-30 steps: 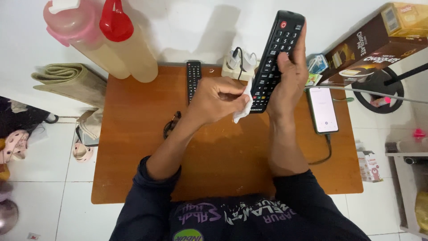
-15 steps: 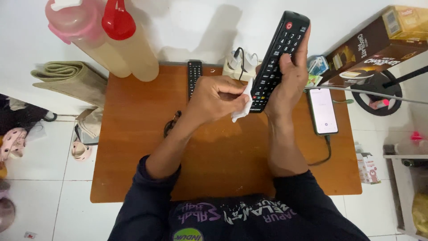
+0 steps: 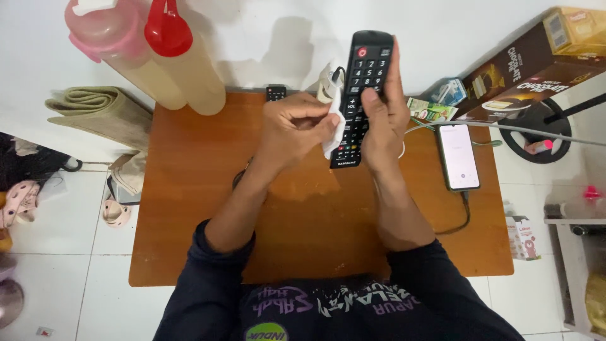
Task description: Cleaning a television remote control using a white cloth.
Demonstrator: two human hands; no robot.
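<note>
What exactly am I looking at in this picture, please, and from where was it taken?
A camera worn on a person's head looks straight down at their own two bare hands above a small brown wooden table. The right hand holds a black remote control upright. The left hand presses a white wipe against the remote's side. On the table lie a phone with a lit screen and cable, and a second remote, mostly hidden. Two tall bottles stand at the far left corner.
</note>
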